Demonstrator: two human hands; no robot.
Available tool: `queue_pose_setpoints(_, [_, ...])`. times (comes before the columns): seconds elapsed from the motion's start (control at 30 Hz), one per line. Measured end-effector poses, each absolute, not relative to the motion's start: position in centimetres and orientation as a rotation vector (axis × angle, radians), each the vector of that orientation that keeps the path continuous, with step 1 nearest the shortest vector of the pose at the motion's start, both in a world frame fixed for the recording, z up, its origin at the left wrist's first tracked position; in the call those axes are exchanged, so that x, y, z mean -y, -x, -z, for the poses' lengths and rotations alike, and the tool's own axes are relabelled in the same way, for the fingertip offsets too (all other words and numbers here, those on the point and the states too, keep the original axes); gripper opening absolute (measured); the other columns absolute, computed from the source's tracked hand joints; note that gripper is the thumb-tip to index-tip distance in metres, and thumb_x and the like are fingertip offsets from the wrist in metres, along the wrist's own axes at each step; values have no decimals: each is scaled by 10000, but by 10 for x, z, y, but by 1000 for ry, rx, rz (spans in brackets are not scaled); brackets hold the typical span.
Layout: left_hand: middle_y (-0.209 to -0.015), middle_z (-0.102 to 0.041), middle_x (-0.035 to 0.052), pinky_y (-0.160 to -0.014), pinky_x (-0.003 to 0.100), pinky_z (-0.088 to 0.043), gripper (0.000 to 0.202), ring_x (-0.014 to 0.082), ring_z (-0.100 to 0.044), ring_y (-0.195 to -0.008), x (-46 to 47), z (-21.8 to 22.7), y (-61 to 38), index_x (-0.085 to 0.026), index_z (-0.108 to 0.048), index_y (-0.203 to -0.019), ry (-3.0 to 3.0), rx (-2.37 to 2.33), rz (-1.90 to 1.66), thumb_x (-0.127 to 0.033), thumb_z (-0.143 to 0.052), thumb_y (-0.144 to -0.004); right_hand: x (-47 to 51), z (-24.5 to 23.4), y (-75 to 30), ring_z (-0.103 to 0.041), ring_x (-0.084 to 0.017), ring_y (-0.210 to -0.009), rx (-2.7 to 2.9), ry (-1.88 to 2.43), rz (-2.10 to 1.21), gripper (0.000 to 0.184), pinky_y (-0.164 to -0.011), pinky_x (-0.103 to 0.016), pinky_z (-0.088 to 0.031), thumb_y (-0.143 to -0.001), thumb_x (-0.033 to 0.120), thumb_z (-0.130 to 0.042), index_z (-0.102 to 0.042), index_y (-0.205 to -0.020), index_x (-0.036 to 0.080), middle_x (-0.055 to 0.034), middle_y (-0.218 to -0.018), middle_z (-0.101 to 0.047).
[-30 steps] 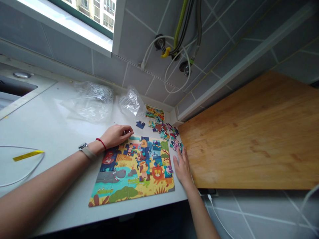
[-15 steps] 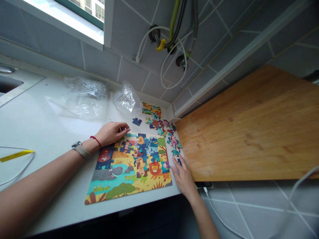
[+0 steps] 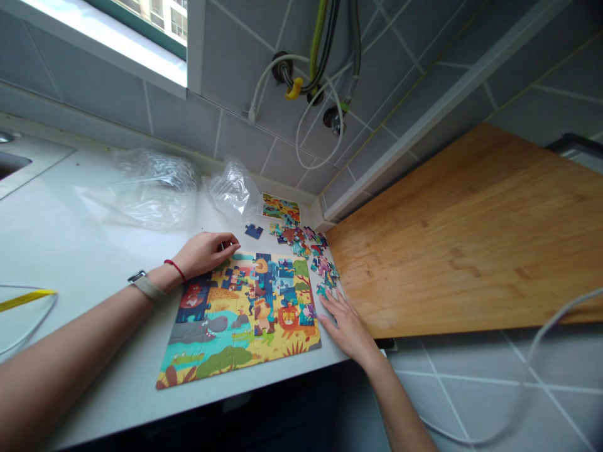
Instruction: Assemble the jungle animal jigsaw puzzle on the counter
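A jigsaw puzzle with cartoon animals lies on the white counter, a lion and a hippo among them. My left hand rests by its upper left edge, fingers curled towards the thumb; whether anything is inside them is hidden. To the right of the puzzle, my right hand lies low with fingers stretched out and spread, just below the loose puzzle pieces. Its fingertips reach the lowest of these pieces. A single dark blue puzzle piece lies apart, above the puzzle.
Two clear plastic bags lie at the back of the counter. A small picture card is in the corner by the wall. A wooden board borders the pieces on the right. Hoses and a white cable hang above.
My right hand has slid up slightly towards the loose pieces and covers a dark piece seen before. The left hand keeps its place by the puzzle. The view has shifted a little.
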State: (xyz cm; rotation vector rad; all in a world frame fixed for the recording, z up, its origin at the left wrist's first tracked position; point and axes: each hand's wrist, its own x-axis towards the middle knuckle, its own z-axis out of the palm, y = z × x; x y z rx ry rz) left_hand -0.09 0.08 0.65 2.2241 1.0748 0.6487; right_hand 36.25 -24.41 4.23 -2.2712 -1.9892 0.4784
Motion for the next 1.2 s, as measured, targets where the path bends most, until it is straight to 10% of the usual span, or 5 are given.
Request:
queue_pose_setpoints(0.17, [-661,-692,20,-600,271,-370,474,170,-580,-575,0,-7,1,-229,-753,-901,-2228,-1092,-631,-598,-456,-925,242,-43,-368,-511,-276,-1472,1909,2219,-428,503,-1257,-481,-385,-1025,475,-507,-642,-1461,263,-74,-1547,-586])
queue_pose_setpoints(0.43, [-663,-697,18,-605,269,-381,486,174,-589,-576,0,-8,1,-232,-748,-899,-2227,-1089,-617,-609,-442,-930,235,-7,-373,-336,-291,-1578,1771,2205,-401,629,-1289,-522,-307,-1044,579,-453,-525,-1558,224,-102,-1686,-385])
queue_pose_setpoints(0.77, [-651,-695,12,-599,264,-380,479,169,-586,-571,0,-6,0,-235,-756,-899,-2239,-1100,-640,-610,-459,-928,233,-17,-379,-649,-275,-1290,1733,2076,-68,456,-1150,-485,-499,-1067,391,-405,-736,-1319,205,-147,-1342,-719])
queue_pose_setpoints(1.0, [-674,-721,16,-598,256,-395,468,170,-614,-597,-2,-4,1,-236,-761,-899,-2251,-1075,-665,-596,-464,-935,195,-25,-367,-151,-319,-1631,2061,2197,-340,650,-1298,-593,-230,-1064,533,-441,-373,-1643,247,-65,-1728,-286])
queue_pose_setpoints(1.2, [-643,-693,14,-585,261,-370,449,154,-579,-557,-2,-2,1,-222,-762,-891,-2230,-1064,-672,-579,-494,-936,221,-25,-360,-145,-337,-1630,2070,2436,-289,656,-1283,-603,-233,-1075,576,-386,-362,-1648,257,-57,-1727,-291])
